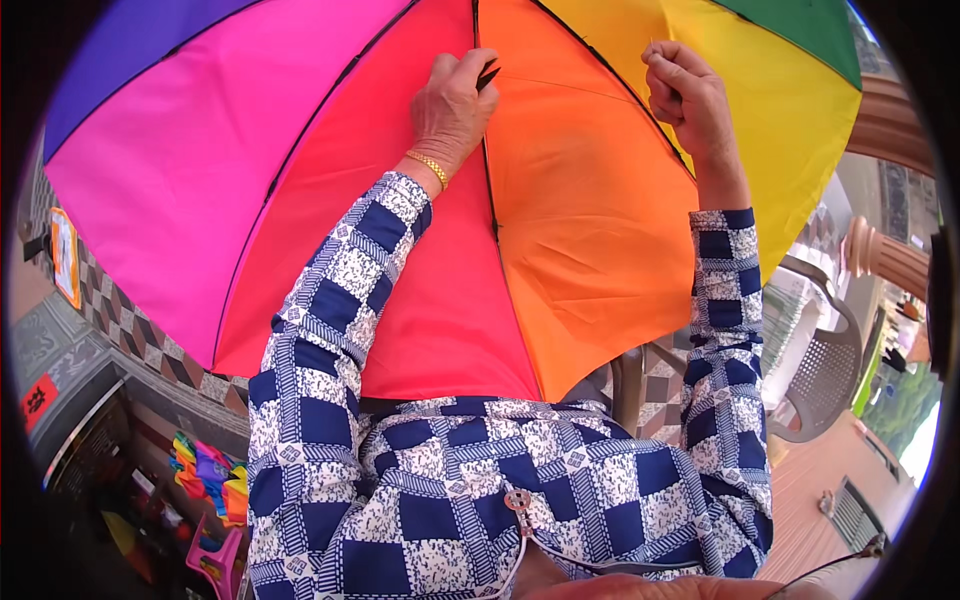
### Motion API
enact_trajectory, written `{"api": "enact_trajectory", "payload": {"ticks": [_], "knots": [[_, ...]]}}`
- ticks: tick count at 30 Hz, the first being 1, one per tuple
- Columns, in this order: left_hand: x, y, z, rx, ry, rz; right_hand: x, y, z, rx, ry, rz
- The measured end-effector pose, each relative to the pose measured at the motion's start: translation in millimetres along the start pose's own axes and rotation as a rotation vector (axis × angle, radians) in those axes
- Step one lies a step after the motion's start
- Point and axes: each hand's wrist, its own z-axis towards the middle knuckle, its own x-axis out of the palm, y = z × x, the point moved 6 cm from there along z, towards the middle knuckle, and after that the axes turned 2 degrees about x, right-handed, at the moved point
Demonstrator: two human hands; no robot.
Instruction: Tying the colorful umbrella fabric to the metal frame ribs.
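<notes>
An open umbrella [590,230] with rainbow panels and thin dark ribs spreads in front of me. My left hand [450,110] is closed on it at the rib [488,180] between the red and orange panels. A short black pointed piece [487,75] sticks out between its thumb and fingers; its kind is unclear. Over the yellow panel [780,110], my right hand [688,95] is raised with fingers pinched together. Whatever they hold is too small to make out. A fine thread-like line [570,88] crosses the orange panel between the two hands.
A grey plastic chair [825,370] stands to the right, near pinkish columns [885,255]. At lower left are a pink plastic stool [215,555] and a bundle of multicoloured fabric [210,475]. Patterned tiles [130,310] show past the umbrella's left edge.
</notes>
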Motion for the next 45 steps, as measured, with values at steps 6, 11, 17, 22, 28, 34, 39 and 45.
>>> {"api": "enact_trajectory", "payload": {"ticks": [6, 11, 17, 22, 28, 34, 39, 45], "knots": [[5.0, -21.8, 12.7, 0.133, 0.102, 0.116, -8.1, -10.9, 5.3, -0.025, -0.053, -0.079], [3.4, -45.1, 39.1, 0.17, 0.104, 0.019, 17.3, -23.4, 0.3, -0.346, -0.05, -0.314], [13.9, -37.0, 48.4, -0.267, 0.369, -0.414, 65.9, -58.4, -7.5, -0.381, 0.008, -0.723], [20.7, -52.2, 45.4, -0.258, 0.375, -0.494, 68.8, -70.1, 10.9, -0.362, -0.113, -0.607], [22.8, -22.3, 39.3, -0.516, 0.335, -0.777, 67.5, -92.8, 25.0, -0.244, -0.177, -0.099], [24.7, -8.0, 27.1, -0.68, 0.232, -1.008, 66.4, -103.0, 23.4, -0.184, -0.228, 0.273], [16.0, 0.6, 21.1, -0.753, 0.082, -1.108, 48.7, -86.5, 27.9, -0.255, -0.262, 0.675], [24.1, -2.0, 23.1, -0.675, 0.246, -1.182, 23.9, -70.2, 44.1, -0.261, 0.42, 0.988]]}}
